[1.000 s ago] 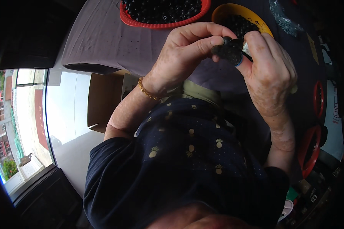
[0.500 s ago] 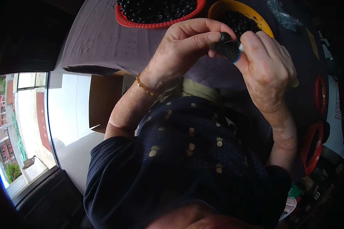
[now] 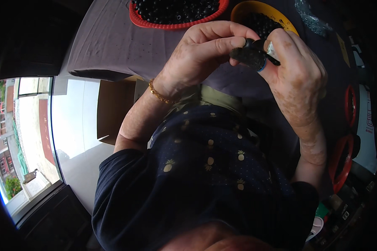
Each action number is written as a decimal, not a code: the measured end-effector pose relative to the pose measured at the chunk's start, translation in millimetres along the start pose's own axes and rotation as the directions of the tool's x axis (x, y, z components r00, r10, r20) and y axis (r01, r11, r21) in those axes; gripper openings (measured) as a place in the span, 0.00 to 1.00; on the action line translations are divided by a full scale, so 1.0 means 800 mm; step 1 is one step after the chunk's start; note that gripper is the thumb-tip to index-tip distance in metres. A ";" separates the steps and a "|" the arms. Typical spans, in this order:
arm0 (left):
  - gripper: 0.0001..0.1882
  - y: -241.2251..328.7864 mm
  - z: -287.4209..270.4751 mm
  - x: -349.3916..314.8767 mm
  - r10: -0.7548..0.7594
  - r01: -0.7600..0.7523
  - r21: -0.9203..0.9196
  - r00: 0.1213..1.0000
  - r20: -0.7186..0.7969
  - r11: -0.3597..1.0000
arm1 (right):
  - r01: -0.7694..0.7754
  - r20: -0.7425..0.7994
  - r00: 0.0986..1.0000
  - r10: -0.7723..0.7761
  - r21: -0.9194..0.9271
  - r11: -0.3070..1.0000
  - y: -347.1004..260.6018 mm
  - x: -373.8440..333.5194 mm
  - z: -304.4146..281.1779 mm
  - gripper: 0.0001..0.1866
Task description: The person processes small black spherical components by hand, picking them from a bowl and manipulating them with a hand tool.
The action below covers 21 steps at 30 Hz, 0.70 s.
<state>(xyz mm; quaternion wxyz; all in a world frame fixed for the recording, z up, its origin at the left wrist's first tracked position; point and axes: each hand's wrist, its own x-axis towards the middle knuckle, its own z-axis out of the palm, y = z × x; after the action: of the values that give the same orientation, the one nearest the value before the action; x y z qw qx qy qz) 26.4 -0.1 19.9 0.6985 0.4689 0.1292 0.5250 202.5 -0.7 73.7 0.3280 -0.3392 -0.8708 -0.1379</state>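
My left hand [image 3: 205, 48] pinches a small round black piece [image 3: 249, 43] between thumb and forefinger. My right hand [image 3: 295, 69] is closed around a dark tool [image 3: 249, 57] with a flat, rounded end. A blue edge shows on the tool near my right thumb, and a whitish wrap [image 3: 271, 50] beside my forefinger. The tool's flat end lies against the round piece, just below my left thumb tip. My right fingers hide its grip, so its exact kind is unclear. Both hands are held up close together, in front of a yellow bowl [image 3: 243, 7] of small black pieces.
A red basket [image 3: 171, 26] full of small black round pieces sits at the far left of the cloth-covered table [image 3: 113, 46]. Clear plastic bagging [image 3: 312, 19] lies at the far right. Red-rimmed containers [image 3: 342, 163] stand to the right, a cardboard box [image 3: 113, 108] to the left.
The dark tool has tilted between my hands, and its flat end now lies more level. My right hand has turned slightly, showing more of the whitish wrap. My left hand keeps its pinch.
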 end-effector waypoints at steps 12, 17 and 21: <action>0.12 -0.002 -0.001 -0.002 0.014 -0.014 -0.007 1.000 0.003 1.000 | -0.009 -0.014 1.000 0.009 0.024 1.000 -0.005 0.000 0.005 0.16; 0.12 -0.001 -0.001 -0.001 0.018 -0.018 0.020 1.000 -0.006 1.000 | 0.009 -0.004 1.000 -0.009 0.034 0.999 -0.003 -0.001 0.004 0.17; 0.12 -0.001 -0.001 -0.002 0.022 -0.022 0.015 1.000 -0.001 1.000 | -0.023 0.028 0.999 0.022 0.028 0.999 -0.004 -0.001 0.001 0.16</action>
<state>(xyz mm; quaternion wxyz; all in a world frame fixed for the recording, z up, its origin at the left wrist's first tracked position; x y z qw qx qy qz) 25.5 -0.7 18.3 0.6891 0.4752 0.1283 0.5318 200.3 -2.6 72.5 0.3224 -0.3461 -0.8732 -0.1172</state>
